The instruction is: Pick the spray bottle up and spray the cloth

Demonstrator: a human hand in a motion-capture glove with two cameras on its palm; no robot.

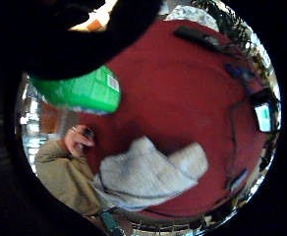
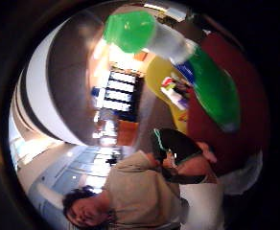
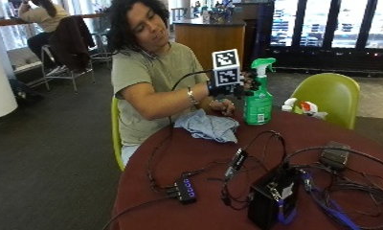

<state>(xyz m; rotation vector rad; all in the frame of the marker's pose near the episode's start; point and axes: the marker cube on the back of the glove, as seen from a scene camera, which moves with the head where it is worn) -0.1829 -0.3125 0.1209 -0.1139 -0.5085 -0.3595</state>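
Note:
In the outside view my gloved right hand (image 3: 233,89) grips the green spray bottle (image 3: 258,103) around its neck, just under the trigger head. The bottle is upright at the far side of the round red table (image 3: 179,163); whether its base touches the table I cannot tell. In the palm views the bottle (image 1: 84,91) (image 2: 214,88) shows close by the palm. A crumpled pale blue cloth (image 3: 207,125) (image 1: 148,174) lies on the table to the left of the bottle, near the person. The person's bare left hand (image 3: 222,106) rests at the cloth's far edge.
A black box (image 3: 271,194), a small hub (image 3: 185,188) and several tangled cables (image 3: 332,177) cover the near half of the table. A green chair (image 3: 325,96) stands behind the table with a white and red object (image 3: 303,106) by it.

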